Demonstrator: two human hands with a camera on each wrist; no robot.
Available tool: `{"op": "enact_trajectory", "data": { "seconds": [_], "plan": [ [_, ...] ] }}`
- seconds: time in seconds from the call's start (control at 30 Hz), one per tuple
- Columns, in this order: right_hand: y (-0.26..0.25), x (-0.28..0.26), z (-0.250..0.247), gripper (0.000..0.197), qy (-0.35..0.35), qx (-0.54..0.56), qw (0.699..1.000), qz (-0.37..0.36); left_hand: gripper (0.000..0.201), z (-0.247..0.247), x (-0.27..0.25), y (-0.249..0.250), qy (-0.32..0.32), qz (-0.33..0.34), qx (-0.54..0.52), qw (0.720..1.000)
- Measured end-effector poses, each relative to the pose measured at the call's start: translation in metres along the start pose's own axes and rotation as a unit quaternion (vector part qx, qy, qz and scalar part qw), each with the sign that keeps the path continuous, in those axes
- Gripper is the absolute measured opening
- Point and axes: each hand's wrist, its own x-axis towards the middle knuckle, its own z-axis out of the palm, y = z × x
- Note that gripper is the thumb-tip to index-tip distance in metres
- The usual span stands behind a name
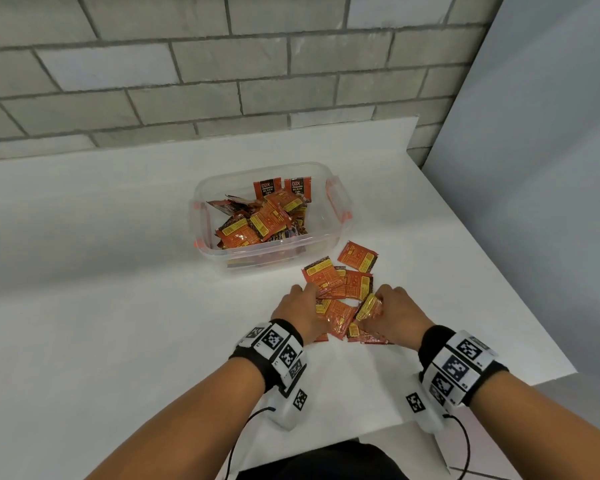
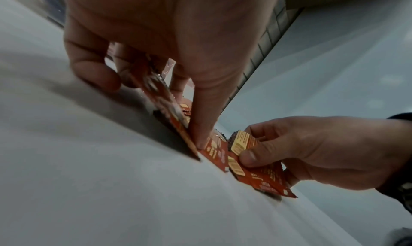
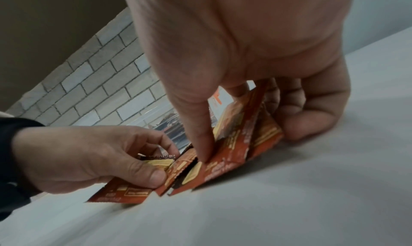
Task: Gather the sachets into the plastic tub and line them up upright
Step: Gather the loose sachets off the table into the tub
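The clear plastic tub (image 1: 336, 237) with orange clips stands mid-table and holds several orange sachets (image 1: 257, 223) in a loose heap, two upright at its back wall. Just in front of it, to the right, several loose sachets (image 1: 357, 258) lie flat on the white table. My left hand (image 1: 312, 301) grips the left side of this pile; a tilted sachet (image 2: 165, 98) sits between its thumb and curled fingers. My right hand (image 1: 374, 308) pinches a raised sachet (image 1: 368, 306) at the pile's right side. In the right wrist view its thumb presses on sachets (image 3: 236, 144) backed by curled fingers.
A grey brick wall (image 1: 187, 81) runs behind the table. The table's right edge (image 1: 520, 285) slants close beside the pile, with a pale panel beyond it. Bare white tabletop (image 1: 84, 271) stretches to the left of the tub. Wrist-camera cables hang near the front edge.
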Motion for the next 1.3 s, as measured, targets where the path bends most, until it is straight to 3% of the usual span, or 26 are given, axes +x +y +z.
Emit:
{"op": "enact_trajectory", "data": {
  "seconds": [0.2, 0.53, 0.83, 1.07, 1.17, 1.3],
  "plan": [
    [0.0, -0.003, -0.008, 0.043, -0.003, 0.037, 0.999, -0.009, 0.059, -0.004, 0.002, -0.003, 0.011, -0.007, 0.003, 1.0],
    [-0.007, 0.016, -0.03, 0.066, -0.006, 0.029, 0.999, -0.027, 0.087, -0.018, -0.001, -0.024, -0.043, -0.042, 0.011, 0.998],
    [-0.008, 0.031, -0.016, 0.064, 0.003, -0.041, 0.999, -0.001, 0.052, -0.021, -0.005, -0.032, -0.039, -0.029, 0.025, 0.999],
    [-0.006, 0.03, -0.022, 0.05, -0.008, 0.089, 0.995, -0.038, 0.033, -0.035, -0.003, -0.035, -0.014, 0.002, -0.075, 0.997],
    [-0.002, 0.038, -0.03, 0.053, -0.006, 0.145, 0.989, -0.032, 0.04, -0.04, 0.005, -0.029, 0.005, 0.011, -0.137, 0.991],
    [-0.003, 0.058, -0.045, 0.063, 0.008, 0.218, 0.976, 0.0, 0.074, -0.041, 0.024, -0.014, -0.003, 0.035, -0.12, 0.992]
  ]
}}
